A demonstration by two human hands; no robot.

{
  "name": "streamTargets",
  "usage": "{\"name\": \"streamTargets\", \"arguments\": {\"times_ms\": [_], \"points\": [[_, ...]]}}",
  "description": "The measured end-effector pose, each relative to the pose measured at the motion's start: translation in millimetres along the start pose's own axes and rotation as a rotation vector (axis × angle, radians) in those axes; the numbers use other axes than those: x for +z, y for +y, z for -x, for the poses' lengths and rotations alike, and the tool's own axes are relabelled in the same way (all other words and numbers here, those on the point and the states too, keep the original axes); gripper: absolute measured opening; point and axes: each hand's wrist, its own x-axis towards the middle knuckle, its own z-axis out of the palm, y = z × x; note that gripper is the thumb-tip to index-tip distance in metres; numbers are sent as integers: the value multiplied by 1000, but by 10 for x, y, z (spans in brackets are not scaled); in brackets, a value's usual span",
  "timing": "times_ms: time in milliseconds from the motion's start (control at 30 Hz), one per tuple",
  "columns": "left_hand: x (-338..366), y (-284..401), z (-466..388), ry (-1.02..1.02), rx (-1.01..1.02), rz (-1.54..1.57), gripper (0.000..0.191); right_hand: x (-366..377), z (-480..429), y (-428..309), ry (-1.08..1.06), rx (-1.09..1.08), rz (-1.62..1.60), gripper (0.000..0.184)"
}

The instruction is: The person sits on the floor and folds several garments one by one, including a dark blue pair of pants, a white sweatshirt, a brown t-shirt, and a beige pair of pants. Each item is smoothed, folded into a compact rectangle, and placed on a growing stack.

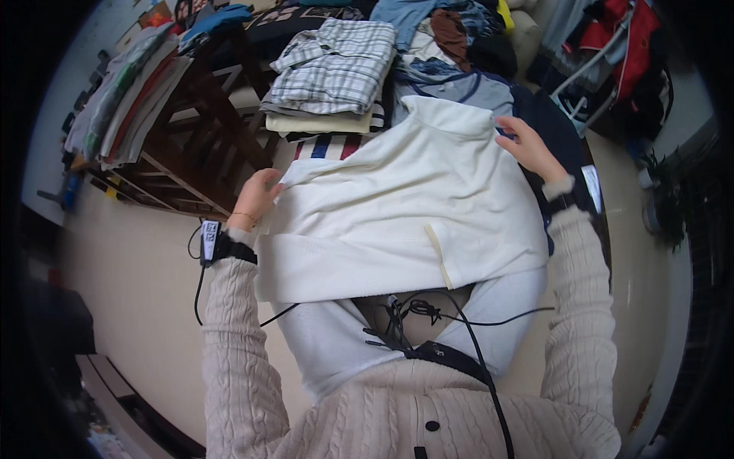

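Observation:
A white long-sleeved top (390, 201) lies spread over my lap, its collar facing away from me and one sleeve folded across its lower part. My left hand (258, 198) is at the garment's left edge, fingers curled near the cloth; whether they pinch it is unclear. Beside the collar, on the right, my right hand (527, 146) has its fingers apart, close to the fabric.
Beyond the top stand a pile of folded clothes with a plaid shirt (335, 69) uppermost and a heap of loose clothes (453, 46). Folded garments (132, 97) hang over dark wooden furniture (189, 166) at left. Black cables (424, 310) cross my lap.

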Motion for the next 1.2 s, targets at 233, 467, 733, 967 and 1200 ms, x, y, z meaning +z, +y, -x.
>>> {"name": "streamTargets", "arguments": {"times_ms": [233, 467, 733, 967, 1200], "points": [[373, -80, -447, -156, 160, 113, 35, 622, -1362, 211, -191, -12, 203, 44], [459, -57, -658, -295, 197, 325, 19, 906, -1700, 253, -430, 13, 436, 49], [212, 65, -653, -27, 109, 216, 33, 786, -1176, -134, 87, -494, 485, 22], [29, 114, -574, -266, 89, -140, 40, 764, -277, -102, -327, -357, 498, 31], [-120, 108, -477, -270, -21, -212, 35, 937, -346, -48, -234, -385, 595, 44]]}}
